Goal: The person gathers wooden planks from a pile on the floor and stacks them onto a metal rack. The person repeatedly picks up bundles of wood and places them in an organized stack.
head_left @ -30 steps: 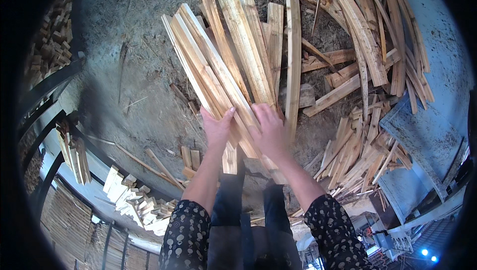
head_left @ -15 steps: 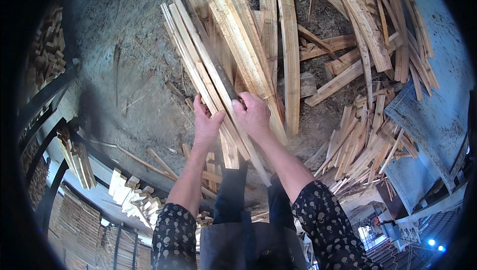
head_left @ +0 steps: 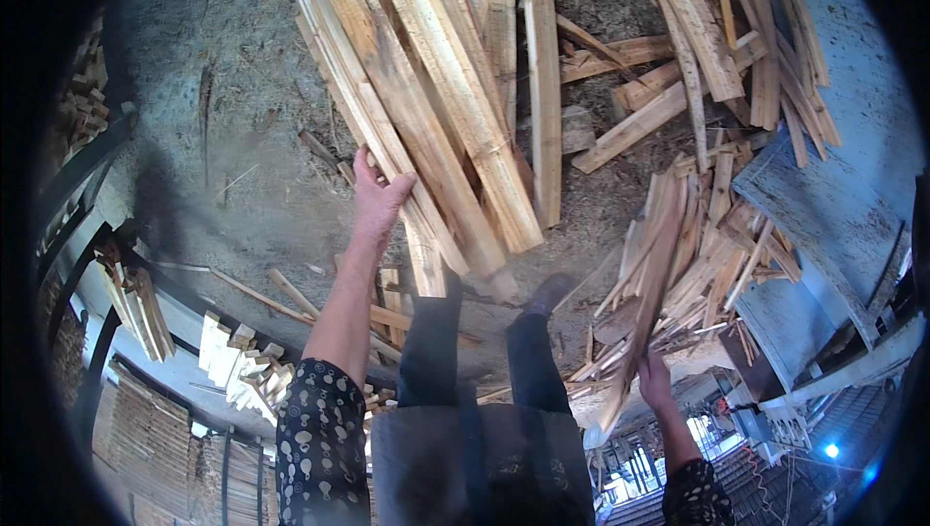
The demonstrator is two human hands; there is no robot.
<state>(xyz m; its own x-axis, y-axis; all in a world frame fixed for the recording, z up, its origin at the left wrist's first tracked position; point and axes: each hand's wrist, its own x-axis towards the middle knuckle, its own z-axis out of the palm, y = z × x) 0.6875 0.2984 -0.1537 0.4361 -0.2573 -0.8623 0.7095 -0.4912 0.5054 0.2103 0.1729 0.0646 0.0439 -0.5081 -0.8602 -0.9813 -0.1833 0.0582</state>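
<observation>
My left hand (head_left: 376, 201) is closed round the lower part of a few narrow pale wooden strips (head_left: 368, 119), thumb on top and fingers at their left edge. Beside these strips, on the right, lean wider planks (head_left: 465, 105), some with rough edges. Far out at the lower right, my right hand (head_left: 656, 381) grips the near end of a long brown wooden slat (head_left: 656, 279). That slat lies slanted over a heap of thin wood offcuts (head_left: 722, 255); whether it touches them I cannot tell.
Loose planks (head_left: 697, 37) lie jumbled at the far right by a blue-grey metal sheet (head_left: 843, 71). Short cut blocks (head_left: 232, 366) and a dark metal frame (head_left: 82, 163) stand at the left. My legs and shoe (head_left: 550, 293) are below the planks.
My right hand has swung from the middle to the lower right, taking the dark-edged slat off the bundle. My left hand still holds the remaining strips. The view has shifted slightly.
</observation>
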